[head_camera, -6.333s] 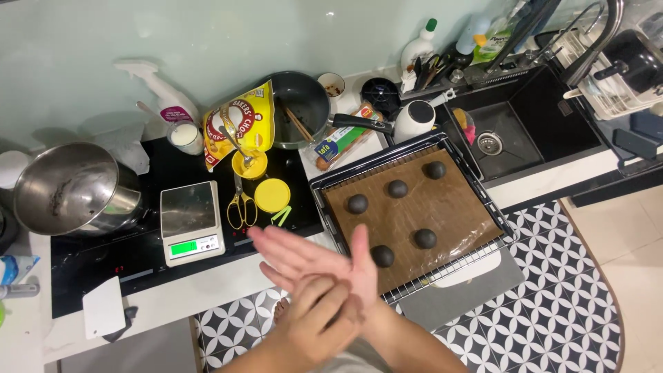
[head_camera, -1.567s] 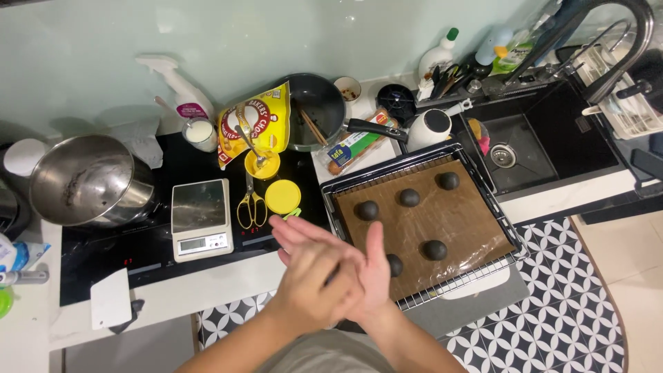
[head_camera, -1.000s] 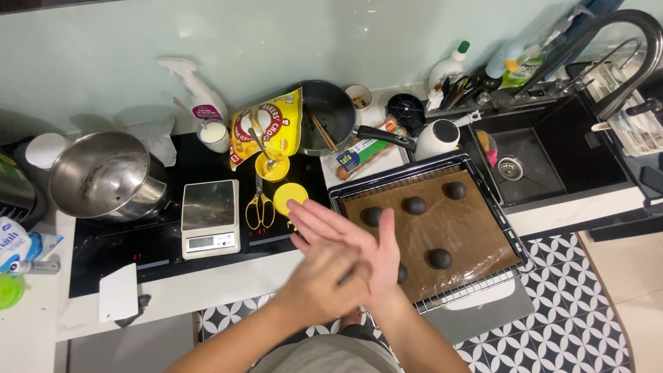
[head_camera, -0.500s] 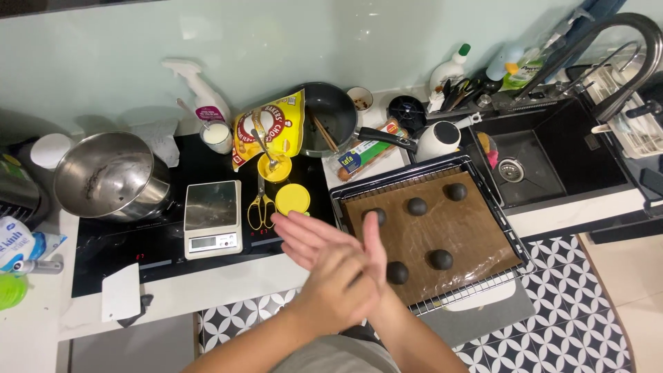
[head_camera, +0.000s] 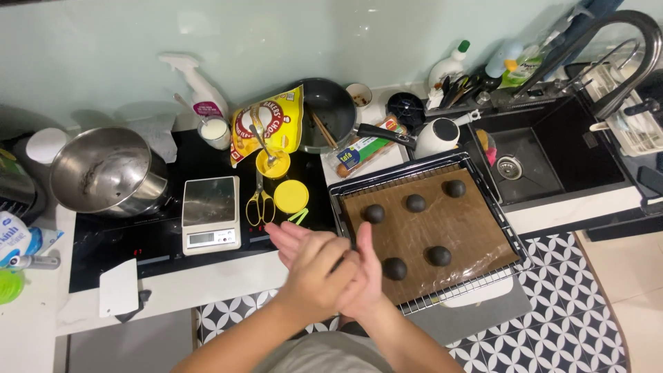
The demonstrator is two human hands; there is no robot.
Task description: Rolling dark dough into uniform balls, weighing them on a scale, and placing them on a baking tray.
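Observation:
My left hand (head_camera: 319, 273) lies across my right hand (head_camera: 284, 239), palms pressed flat together over the counter's front edge. A dark sliver of dough (head_camera: 339, 262) shows between them; the rest is hidden. Just right of my hands sits a wire-rimmed baking tray (head_camera: 421, 166) lined with brown paper (head_camera: 476, 221). Several dark dough balls rest on it, the nearest one (head_camera: 395, 269) close to my left fingertips.
Behind my hands are a kitchen scale (head_camera: 210, 214), yellow scissors (head_camera: 260, 204), a yellow lid (head_camera: 291, 196) and a small yellow bowl (head_camera: 272, 163) with a spoon. A steel mixing bowl (head_camera: 103, 170) stands at left, a black pan (head_camera: 329, 114) behind, the black sink (head_camera: 535, 153) at right.
My palms have kept sliding over each other in small shifts. The view has drifted slightly; the balls on the tray have not moved.

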